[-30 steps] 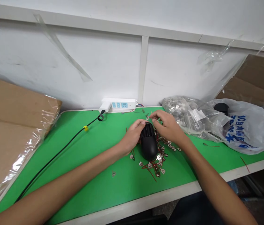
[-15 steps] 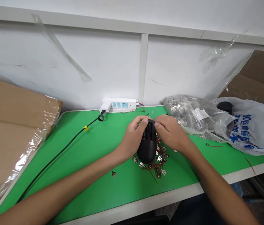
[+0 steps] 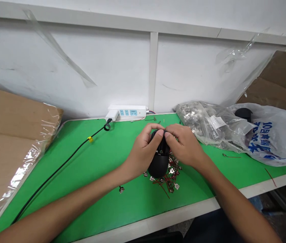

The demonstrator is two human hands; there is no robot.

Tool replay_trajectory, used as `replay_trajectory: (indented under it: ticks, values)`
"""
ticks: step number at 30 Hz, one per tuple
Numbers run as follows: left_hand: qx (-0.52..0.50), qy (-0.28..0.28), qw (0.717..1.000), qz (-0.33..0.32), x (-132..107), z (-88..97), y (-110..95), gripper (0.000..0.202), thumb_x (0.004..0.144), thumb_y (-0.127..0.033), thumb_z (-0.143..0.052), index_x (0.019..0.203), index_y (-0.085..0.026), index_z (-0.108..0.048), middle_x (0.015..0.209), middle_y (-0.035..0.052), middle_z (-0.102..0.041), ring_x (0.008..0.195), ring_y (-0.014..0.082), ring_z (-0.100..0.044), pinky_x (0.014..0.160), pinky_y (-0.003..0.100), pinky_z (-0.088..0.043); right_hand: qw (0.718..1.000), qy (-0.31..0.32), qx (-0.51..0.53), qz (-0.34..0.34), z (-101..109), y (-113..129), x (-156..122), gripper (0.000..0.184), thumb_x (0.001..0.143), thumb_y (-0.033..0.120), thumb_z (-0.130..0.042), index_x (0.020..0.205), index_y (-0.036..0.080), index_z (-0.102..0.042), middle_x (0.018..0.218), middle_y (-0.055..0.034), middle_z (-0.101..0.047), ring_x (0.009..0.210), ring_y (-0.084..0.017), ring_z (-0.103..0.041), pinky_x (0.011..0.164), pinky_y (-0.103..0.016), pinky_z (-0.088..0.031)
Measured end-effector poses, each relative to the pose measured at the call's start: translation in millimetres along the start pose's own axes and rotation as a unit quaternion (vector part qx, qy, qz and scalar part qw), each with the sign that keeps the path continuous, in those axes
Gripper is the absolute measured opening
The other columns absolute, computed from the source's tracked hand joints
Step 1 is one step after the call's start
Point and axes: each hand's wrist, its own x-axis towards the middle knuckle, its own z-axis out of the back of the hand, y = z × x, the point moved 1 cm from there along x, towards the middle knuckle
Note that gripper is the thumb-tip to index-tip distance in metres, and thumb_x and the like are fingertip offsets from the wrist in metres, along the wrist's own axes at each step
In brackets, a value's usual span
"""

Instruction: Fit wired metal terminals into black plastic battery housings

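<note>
A black rounded plastic housing (image 3: 159,162) stands just above the green mat (image 3: 102,162), over a heap of small metal contacts with red wires (image 3: 169,177). My left hand (image 3: 143,152) wraps round the housing's left side, thumb across its top. My right hand (image 3: 183,145) is closed against the top right of the housing, its fingertips pinched beside my left thumb. Whatever the right fingertips hold is too small to make out.
A white power strip (image 3: 127,111) lies at the back wall, with a black cable (image 3: 64,163) running left across the mat. Clear bags of metal parts (image 3: 204,123) and a white printed bag (image 3: 272,135) lie right. Wrapped cardboard (image 3: 8,141) stands left. A single loose contact (image 3: 121,189) lies near the front.
My right hand came from above the housing down onto its top. My left hand closed further round it and tilted it up from the pile.
</note>
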Motion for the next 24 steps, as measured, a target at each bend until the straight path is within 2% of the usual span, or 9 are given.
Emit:
replay_trajectory:
  ticks: [4, 8, 12, 15, 17, 24]
  values:
    - [0.042, -0.010, 0.999, -0.015, -1.5, 1.6, 0.5, 0.037, 0.097, -0.058, -0.065, 0.115, -0.026, -0.066, 0.068, -0.0026, -0.056, 0.058, 0.0137, -0.045, 0.052, 0.026, -0.030, 1.000, 0.001, 0.001, -0.004, 0.0, 0.7, -0.2, 0.028, 0.097, 0.028, -0.042, 0.070, 0.025, -0.038, 0.069, -0.0014, -0.053, 0.070, -0.021, -0.050, 0.065, -0.035, -0.033]
    - [0.096, -0.003, 0.994, -0.043, -3.0, 4.0, -2.0, 0.035, 0.100, -0.057, -0.061, 0.117, -0.026, -0.065, 0.069, -0.0021, -0.056, 0.060, 0.0147, -0.045, 0.054, 0.027, -0.031, 1.000, 0.008, 0.007, -0.010, 0.4, 2.2, -0.3, 0.026, 0.095, 0.026, -0.042, 0.070, 0.025, -0.035, 0.068, -0.0014, -0.051, 0.070, -0.021, -0.049, 0.065, -0.035, -0.032]
    - [0.162, -0.004, 0.984, -0.075, -4.4, 5.1, -6.4, 0.031, 0.104, -0.052, -0.055, 0.119, -0.027, -0.064, 0.076, -0.0015, -0.062, 0.065, 0.0157, -0.051, 0.057, 0.028, -0.035, 1.000, 0.004, 0.009, -0.003, 1.2, 4.7, -0.7, 0.026, 0.095, 0.027, -0.042, 0.069, 0.025, -0.035, 0.067, -0.0013, -0.051, 0.069, -0.021, -0.048, 0.065, -0.035, -0.032]
    - [0.205, -0.018, 0.971, -0.121, -5.1, 5.0, -9.3, 0.025, 0.106, -0.046, -0.054, 0.115, -0.025, -0.065, 0.092, 0.0005, -0.069, 0.077, 0.0166, -0.059, 0.067, 0.028, -0.042, 1.000, 0.001, 0.020, 0.003, 2.7, 6.3, -1.3, 0.028, 0.095, 0.027, -0.044, 0.068, 0.025, -0.035, 0.065, -0.0006, -0.050, 0.068, -0.021, -0.049, 0.065, -0.035, -0.033]
    - [0.218, -0.024, 0.966, -0.139, -5.5, 5.0, -10.0, 0.023, 0.106, -0.045, -0.055, 0.110, -0.025, -0.065, 0.096, 0.0011, -0.069, 0.080, 0.0170, -0.060, 0.071, 0.028, -0.044, 1.000, 0.001, 0.025, 0.009, 3.9, 7.1, -1.7, 0.030, 0.095, 0.027, -0.045, 0.067, 0.025, -0.035, 0.063, 0.0001, -0.049, 0.067, -0.020, -0.048, 0.064, -0.035, -0.033]
    - [0.209, -0.023, 0.968, -0.135, -3.4, 6.2, -8.5, 0.022, 0.104, -0.045, -0.060, 0.108, -0.024, -0.067, 0.095, 0.0015, -0.071, 0.082, 0.0180, -0.062, 0.072, 0.028, -0.044, 1.000, -0.001, 0.003, 0.010, 1.7, 4.0, -0.1, 0.033, 0.095, 0.027, -0.048, 0.065, 0.024, -0.035, 0.061, 0.0012, -0.047, 0.063, -0.018, -0.044, 0.064, -0.035, -0.032]
